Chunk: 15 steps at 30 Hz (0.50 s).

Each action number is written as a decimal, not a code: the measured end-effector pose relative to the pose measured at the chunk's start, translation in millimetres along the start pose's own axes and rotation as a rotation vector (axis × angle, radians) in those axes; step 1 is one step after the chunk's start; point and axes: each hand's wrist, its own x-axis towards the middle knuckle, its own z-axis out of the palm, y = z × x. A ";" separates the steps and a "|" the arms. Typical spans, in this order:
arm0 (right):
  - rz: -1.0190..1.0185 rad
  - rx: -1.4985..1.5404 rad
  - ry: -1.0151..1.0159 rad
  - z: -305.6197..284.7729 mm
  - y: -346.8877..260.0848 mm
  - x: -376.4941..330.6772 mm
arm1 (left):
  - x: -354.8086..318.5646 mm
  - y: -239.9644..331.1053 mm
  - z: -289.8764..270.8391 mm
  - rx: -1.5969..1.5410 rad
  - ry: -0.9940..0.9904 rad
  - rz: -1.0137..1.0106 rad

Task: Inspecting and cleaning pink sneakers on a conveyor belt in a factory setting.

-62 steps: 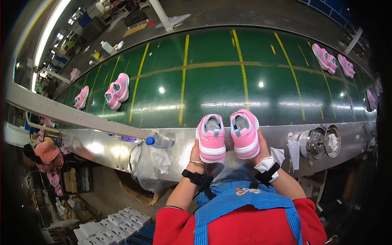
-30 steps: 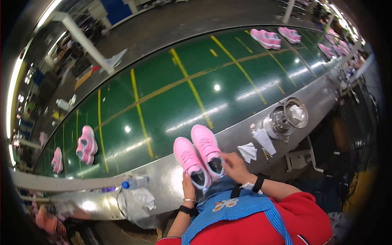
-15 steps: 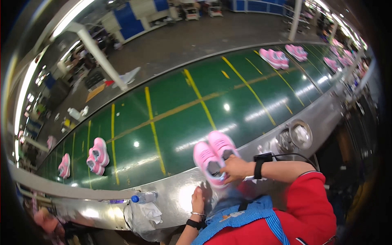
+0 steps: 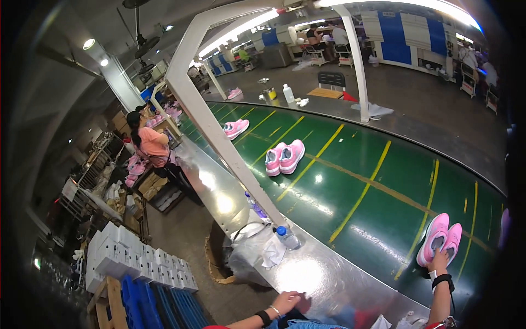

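- Swung leftward since the earlier frames, the view now puts the pair of pink shoes (image 4: 440, 239), which sat in the near middle, at the far right on the green conveyor belt (image 4: 350, 181).
- Reaching out, the right hand (image 4: 440, 256) touches the heels of that pair; whether the fingers clasp them or merely rest there is hard to tell at this blurred rim.
- Lying flat and empty, the left hand (image 4: 286, 301) rests on the shiny metal ledge (image 4: 307, 274) at the near edge.
- Beside it to the left sit a plastic bottle (image 4: 287, 237) and a crumpled plastic bag (image 4: 249, 252).
- Further along the belt lies another pink pair (image 4: 285, 158).
- Setting the pair on the belt seems nearly finished.
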 end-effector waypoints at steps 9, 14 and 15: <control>-0.236 0.662 0.009 -30.7 -115.7 -25.4 | 47.0 -1.9 -132.0 -0.029 0.729 0.153; -0.178 0.775 -0.176 -78.2 -217.6 -61.9 | 116.0 6.3 -232.8 -0.068 0.836 0.315; -0.256 0.757 -0.161 -92.1 -238.3 -67.1 | 139.1 -5.3 -251.3 -0.083 0.840 0.363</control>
